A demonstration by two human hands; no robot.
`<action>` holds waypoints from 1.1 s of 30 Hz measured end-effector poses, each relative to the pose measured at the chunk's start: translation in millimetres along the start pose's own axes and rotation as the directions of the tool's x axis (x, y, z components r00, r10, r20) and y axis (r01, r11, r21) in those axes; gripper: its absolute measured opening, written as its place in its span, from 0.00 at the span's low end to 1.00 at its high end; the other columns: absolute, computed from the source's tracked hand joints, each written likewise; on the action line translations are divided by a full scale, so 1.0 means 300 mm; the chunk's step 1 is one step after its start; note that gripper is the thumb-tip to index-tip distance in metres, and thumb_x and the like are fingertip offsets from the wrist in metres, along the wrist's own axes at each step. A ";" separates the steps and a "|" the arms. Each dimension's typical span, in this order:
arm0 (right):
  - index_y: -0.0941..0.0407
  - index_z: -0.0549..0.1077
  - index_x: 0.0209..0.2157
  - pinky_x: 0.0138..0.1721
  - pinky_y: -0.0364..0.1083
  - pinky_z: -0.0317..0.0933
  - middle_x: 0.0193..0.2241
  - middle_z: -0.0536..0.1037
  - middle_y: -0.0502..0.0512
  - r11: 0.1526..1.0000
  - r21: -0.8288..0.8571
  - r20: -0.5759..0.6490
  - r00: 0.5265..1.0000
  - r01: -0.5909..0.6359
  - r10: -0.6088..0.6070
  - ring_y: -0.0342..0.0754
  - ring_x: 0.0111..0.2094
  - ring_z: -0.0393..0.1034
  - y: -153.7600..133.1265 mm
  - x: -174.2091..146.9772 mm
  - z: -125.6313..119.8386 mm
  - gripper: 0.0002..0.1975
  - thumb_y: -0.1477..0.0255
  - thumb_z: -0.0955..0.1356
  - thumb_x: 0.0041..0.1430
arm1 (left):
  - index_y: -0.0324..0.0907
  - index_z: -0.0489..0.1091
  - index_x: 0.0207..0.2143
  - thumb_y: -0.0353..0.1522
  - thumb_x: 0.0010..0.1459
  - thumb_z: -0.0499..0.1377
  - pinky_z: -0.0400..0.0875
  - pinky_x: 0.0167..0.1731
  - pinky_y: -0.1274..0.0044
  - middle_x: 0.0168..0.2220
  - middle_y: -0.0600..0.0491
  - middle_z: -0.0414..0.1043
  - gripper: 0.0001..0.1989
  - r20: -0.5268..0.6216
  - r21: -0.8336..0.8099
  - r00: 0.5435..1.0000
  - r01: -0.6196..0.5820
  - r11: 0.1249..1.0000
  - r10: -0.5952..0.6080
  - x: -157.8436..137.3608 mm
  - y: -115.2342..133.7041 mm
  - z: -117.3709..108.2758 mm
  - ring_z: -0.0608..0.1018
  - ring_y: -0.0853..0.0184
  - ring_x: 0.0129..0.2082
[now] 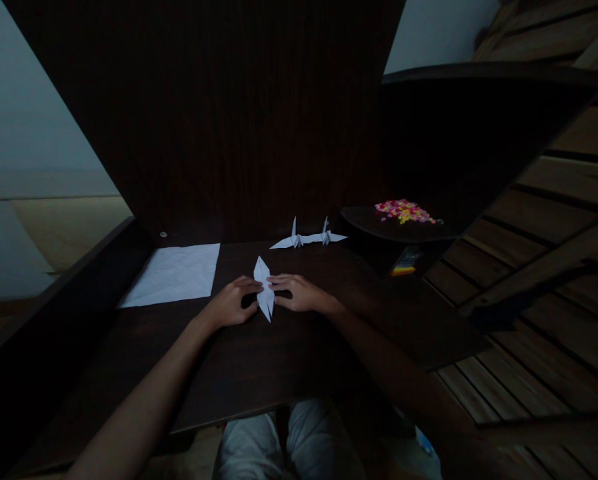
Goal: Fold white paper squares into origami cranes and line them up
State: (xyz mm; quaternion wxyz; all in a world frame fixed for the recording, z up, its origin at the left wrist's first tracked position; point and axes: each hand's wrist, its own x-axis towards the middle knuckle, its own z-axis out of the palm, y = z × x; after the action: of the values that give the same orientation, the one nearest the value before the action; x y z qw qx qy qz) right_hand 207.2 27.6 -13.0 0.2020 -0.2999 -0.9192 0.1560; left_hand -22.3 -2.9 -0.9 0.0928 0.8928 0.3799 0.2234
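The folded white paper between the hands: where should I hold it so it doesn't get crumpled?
Probably by the long edges near its wide middle, coming from left and right, where the left hand and right hand touch it. The folded white paper points away from and toward the person; its narrow tips might bend more easily.

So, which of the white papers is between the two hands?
The folded diamond, pointed at both ends: left hand and right hand both touch it. The sheet lies left, the cranes stand behind, untouched.
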 end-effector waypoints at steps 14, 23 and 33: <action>0.58 0.75 0.48 0.58 0.50 0.59 0.54 0.72 0.59 0.998 -0.053 -0.052 0.998 0.022 -0.024 0.49 0.56 0.66 0.001 0.011 0.012 0.15 0.72 0.62 0.64 | 0.40 0.73 0.48 0.33 0.56 0.57 0.68 0.52 0.65 0.48 0.45 0.74 0.17 0.022 0.003 1.000 -0.004 1.000 0.003 0.001 0.008 -0.006 0.73 0.59 0.50; 0.57 0.75 0.47 0.58 0.49 0.59 0.52 0.74 0.58 0.998 -0.050 -0.076 0.997 0.023 -0.026 0.48 0.54 0.68 -0.009 0.016 0.009 0.16 0.72 0.59 0.66 | 0.40 0.74 0.46 0.27 0.58 0.52 0.70 0.50 0.68 0.45 0.47 0.76 0.16 -0.017 -0.002 1.000 -0.006 1.000 0.006 0.008 -0.007 0.011 0.75 0.62 0.47; 0.58 0.76 0.45 0.56 0.50 0.61 0.50 0.75 0.58 1.000 -0.018 -0.118 0.993 0.022 -0.024 0.49 0.53 0.69 0.004 0.019 0.022 0.14 0.77 0.62 0.62 | 0.39 0.72 0.48 0.28 0.56 0.55 0.69 0.50 0.66 0.45 0.46 0.75 0.17 -0.010 0.009 1.000 0.001 1.000 -0.001 0.006 -0.002 0.005 0.74 0.60 0.47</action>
State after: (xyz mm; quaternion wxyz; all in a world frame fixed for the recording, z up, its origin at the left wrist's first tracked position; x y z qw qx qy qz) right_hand 200.4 30.9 -17.7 0.2553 -0.2996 -0.9103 0.1281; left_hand -20.9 -1.2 -1.9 0.0870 0.8919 0.3817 0.2262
